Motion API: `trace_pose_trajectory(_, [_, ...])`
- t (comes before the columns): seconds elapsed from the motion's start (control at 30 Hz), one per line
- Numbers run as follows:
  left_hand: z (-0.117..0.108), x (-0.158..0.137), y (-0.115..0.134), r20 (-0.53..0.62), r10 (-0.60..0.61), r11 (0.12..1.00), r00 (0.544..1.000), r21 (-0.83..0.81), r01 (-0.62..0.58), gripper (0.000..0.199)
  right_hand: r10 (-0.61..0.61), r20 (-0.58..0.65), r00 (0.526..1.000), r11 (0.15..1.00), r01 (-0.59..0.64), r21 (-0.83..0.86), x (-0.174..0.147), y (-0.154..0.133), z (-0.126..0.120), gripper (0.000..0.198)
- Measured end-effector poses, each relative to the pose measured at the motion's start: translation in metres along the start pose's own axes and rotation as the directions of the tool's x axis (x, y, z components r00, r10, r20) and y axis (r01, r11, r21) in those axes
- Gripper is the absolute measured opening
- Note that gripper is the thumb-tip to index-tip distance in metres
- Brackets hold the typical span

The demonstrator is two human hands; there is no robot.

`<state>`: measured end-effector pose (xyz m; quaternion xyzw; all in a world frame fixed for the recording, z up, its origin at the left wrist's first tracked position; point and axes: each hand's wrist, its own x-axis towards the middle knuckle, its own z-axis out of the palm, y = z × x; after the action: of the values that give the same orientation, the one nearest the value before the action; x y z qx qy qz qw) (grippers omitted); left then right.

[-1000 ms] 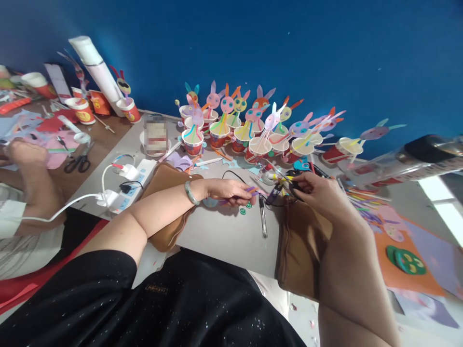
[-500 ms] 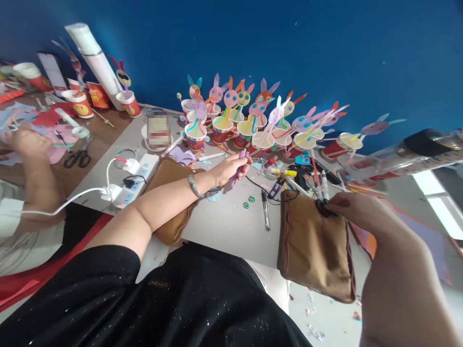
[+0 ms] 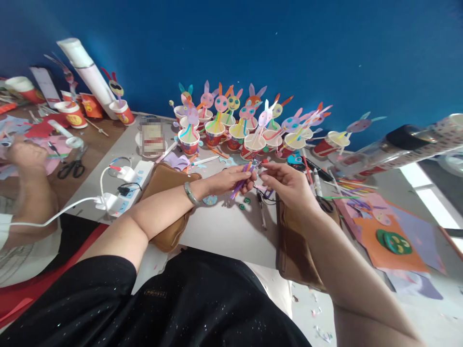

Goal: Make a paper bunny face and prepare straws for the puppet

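Note:
Over the grey table, my left hand point(image 3: 235, 180) is closed round a small bunch of purple and orange paper strips point(image 3: 237, 187). Just to its right, my right hand point(image 3: 284, 180) has thumb and forefinger apart, tips close to the strips; I see nothing held in it. Two small green paper circles point(image 3: 244, 203) and a pen point(image 3: 262, 210) lie below the hands. Black-handled scissors point(image 3: 325, 204) rest at the brown pouch point(image 3: 298, 246), partly behind my right forearm. Behind the hands stand several red paper cups point(image 3: 215, 134) with paper rabbit figures in them.
A tan pouch point(image 3: 166, 212) lies under my left forearm, beside a white power strip point(image 3: 135, 190). At right are a clear bottle point(image 3: 383, 149), orange paper point(image 3: 379, 241) and a green piece point(image 3: 394, 242). Another person's hand point(image 3: 27, 154) works at far left near other scissors point(image 3: 72, 167).
My right hand has left the scissors by the brown pouch and moved left, beside my left hand. My left hand keeps the strips. The view has shifted slightly right.

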<state>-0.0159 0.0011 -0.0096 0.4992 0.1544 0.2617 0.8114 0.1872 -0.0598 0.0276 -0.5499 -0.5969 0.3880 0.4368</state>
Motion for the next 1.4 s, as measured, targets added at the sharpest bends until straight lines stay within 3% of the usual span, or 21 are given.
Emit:
trace_pose_trajectory(0.2, [-0.003,0.003,-0.001,-0.044,-0.054,0.998,0.998,0.007,0.055,0.039,-0.079,0.007,0.997,0.99,0.077,0.121,0.028,0.008,0.021,0.046])
trace_pose_trajectory(0.4, [-0.005,0.003,-0.007,-0.063,-0.083,0.996,0.995,0.019,0.084,0.037,-0.112,0.03,0.993,0.976,0.104,0.192,0.033,0.018,0.027,0.043])
trace_pose_trajectory(0.73, [0.003,0.001,-0.005,-0.055,-0.141,0.99,0.989,0.007,0.141,0.032,-0.017,0.059,0.998,0.961,0.0,0.275,0.029,0.033,0.024,0.055])
trace_pose_trajectory(1.0, [0.001,0.0,-0.007,-0.074,-0.182,0.983,0.98,-0.006,0.182,0.031,-0.131,0.066,0.989,0.974,0.116,0.193,0.031,0.031,0.023,0.046])
trace_pose_trajectory(1.2, [0.0,0.0,-0.01,-0.069,-0.156,0.988,0.985,-0.025,0.155,0.031,-0.136,0.075,0.988,0.974,0.12,0.191,0.029,0.033,0.024,0.043])
trace_pose_trajectory(1.4, [0.005,0.001,-0.006,-0.133,-0.112,0.992,0.985,0.042,0.119,0.02,-0.111,0.033,0.993,0.958,0.098,0.27,0.029,0.043,0.027,0.04])
